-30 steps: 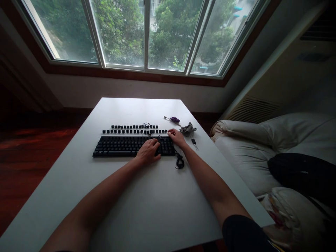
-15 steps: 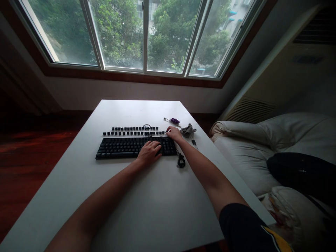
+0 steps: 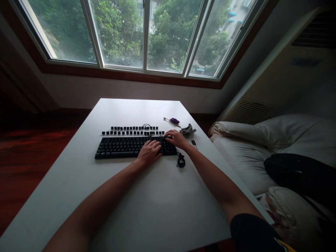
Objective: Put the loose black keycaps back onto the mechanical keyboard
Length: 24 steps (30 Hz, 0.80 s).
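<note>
A black keyboard (image 3: 119,147) lies on the white table, with my left hand (image 3: 150,151) resting flat over its right-middle part, fingers spread and holding nothing. At the keyboard's upper right corner is my right hand (image 3: 178,138), thumb and fingers bent together over the number keys. Whatever may be between those fingertips is too small to make out. Behind the keyboard, small black keycaps (image 3: 123,133) stand in two rows, the nearer one ending just left of my right fingertips. A coiled black cable (image 3: 181,161) lies beside the keyboard's right end.
A crumpled grey cloth (image 3: 187,131) lies right of my right hand, near a purple brush-like item (image 3: 174,121). A small dark connector (image 3: 193,142) is close to my right wrist. A pale sofa (image 3: 241,154) borders the table (image 3: 147,210) on the right.
My right hand has come from the right end of the near keycap row towards me, onto the keyboard's upper right. My left hand stays in place.
</note>
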Each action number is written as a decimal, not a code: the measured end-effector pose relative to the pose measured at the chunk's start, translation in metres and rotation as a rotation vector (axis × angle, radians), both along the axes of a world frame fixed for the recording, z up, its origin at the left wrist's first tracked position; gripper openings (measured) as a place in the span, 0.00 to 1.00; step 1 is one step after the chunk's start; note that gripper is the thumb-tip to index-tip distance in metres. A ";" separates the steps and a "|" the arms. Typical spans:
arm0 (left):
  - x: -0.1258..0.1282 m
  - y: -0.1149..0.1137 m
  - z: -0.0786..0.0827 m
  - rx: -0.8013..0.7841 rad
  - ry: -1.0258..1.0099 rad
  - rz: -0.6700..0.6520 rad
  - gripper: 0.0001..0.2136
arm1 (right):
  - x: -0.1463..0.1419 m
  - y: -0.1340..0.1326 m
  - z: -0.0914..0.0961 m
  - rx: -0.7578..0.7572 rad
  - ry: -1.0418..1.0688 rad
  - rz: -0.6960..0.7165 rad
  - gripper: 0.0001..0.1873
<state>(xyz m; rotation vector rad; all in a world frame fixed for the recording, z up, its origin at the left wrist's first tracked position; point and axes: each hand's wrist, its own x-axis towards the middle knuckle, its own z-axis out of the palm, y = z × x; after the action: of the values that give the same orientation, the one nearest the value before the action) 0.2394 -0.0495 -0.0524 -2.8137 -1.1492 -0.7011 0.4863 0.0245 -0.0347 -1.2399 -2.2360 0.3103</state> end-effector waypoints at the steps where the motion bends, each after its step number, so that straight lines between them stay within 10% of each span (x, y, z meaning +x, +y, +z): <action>1: 0.000 0.000 0.000 -0.003 -0.002 0.001 0.18 | -0.001 -0.001 0.001 -0.007 -0.005 0.020 0.08; 24: -0.001 -0.002 0.002 -0.008 0.002 0.004 0.17 | -0.017 -0.006 0.013 -0.048 -0.153 0.034 0.09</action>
<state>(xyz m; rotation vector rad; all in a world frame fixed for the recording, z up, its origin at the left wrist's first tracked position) 0.2386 -0.0514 -0.0505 -2.8178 -1.1594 -0.6940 0.4695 0.0187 -0.0219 -1.2905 -2.3942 0.2924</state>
